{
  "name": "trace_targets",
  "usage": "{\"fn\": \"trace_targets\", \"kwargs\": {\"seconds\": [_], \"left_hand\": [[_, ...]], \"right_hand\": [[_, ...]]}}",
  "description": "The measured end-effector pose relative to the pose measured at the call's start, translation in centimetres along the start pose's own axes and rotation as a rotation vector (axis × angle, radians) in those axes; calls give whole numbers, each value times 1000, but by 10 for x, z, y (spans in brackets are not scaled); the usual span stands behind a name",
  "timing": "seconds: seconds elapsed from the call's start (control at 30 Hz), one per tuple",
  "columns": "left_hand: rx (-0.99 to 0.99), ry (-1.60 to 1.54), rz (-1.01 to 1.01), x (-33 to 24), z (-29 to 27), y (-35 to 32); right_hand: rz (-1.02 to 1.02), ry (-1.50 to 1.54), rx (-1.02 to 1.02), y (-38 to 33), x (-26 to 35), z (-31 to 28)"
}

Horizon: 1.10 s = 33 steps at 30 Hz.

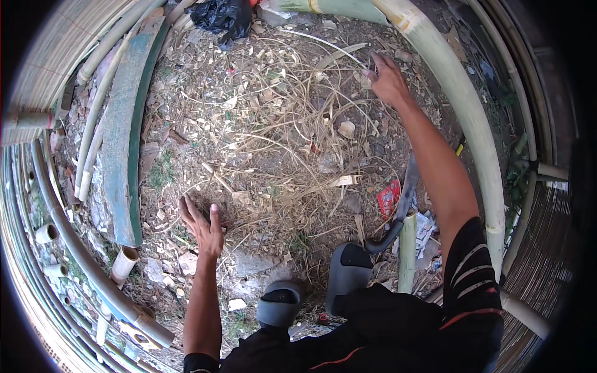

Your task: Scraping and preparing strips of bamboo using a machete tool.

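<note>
- While the person crouches over bare earth, the left hand (202, 227) rests low on the ground (186, 74), fingers (188, 211) spread and flat among pale bamboo chips; it grips nothing.
- Reaching far forward, the right hand (387, 78) has its fingers (372, 73) pinched on the near end of a thin pale bamboo strip (323, 42) that runs away to the upper left — how tightly they close on it cannot be told.
- Between the two hands lies a tangled heap of dry, straw-coloured bamboo shavings (280, 130), spread over the middle of the ground.
- A long thick green bamboo pole (460, 105) curves down the right side, just beside the right forearm.
- A dark curved blade with a black handle (404, 199) lies on the ground under that forearm, its handle end near a grey slip-on shoe (348, 267); a second grey shoe (280, 304) sits to its left.
- A short upright piece of green bamboo (407, 252) stands just right of the handle.
- A crumpled red wrapper (388, 198) lies beside the blade.
- A weathered teal wooden plank (124, 137) lies along the left, with thin pale bamboo sticks (93, 130) beside it and cut bamboo tubes (122, 264) near its lower end.
- A black plastic bag (224, 15) sits at the top edge.
</note>
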<state>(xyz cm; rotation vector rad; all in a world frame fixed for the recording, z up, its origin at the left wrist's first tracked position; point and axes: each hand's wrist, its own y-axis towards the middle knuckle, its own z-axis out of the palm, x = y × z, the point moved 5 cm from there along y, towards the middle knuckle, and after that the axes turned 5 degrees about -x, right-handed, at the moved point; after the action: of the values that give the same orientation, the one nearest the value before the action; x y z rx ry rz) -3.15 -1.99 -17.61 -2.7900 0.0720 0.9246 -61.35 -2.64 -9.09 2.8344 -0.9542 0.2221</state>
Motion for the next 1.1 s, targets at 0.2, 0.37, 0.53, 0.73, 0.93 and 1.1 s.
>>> {"fn": "trace_targets", "kwargs": {"seconds": [0.2, 0.37, 0.53, 0.73, 0.93, 1.1], "left_hand": [[155, 370, 113, -1, 29, -7], [115, 337, 143, 4, 23, -7], [60, 341, 218, -1, 26, -4], [-175, 13, 139, -51, 6, 32], [125, 15, 214, -115, 34, 82], [197, -107, 374, -128, 22, 32]], "right_hand": [[-326, -348, 106, 53, 48, 36], [-272, -143, 530, 42, 65, 31], [-428, 222, 526, -73, 55, 15], [-422, 17, 348, -137, 76, 13], [-392, 20, 442, -179, 99, 32], [-437, 27, 450, -279, 131, 3]]}}
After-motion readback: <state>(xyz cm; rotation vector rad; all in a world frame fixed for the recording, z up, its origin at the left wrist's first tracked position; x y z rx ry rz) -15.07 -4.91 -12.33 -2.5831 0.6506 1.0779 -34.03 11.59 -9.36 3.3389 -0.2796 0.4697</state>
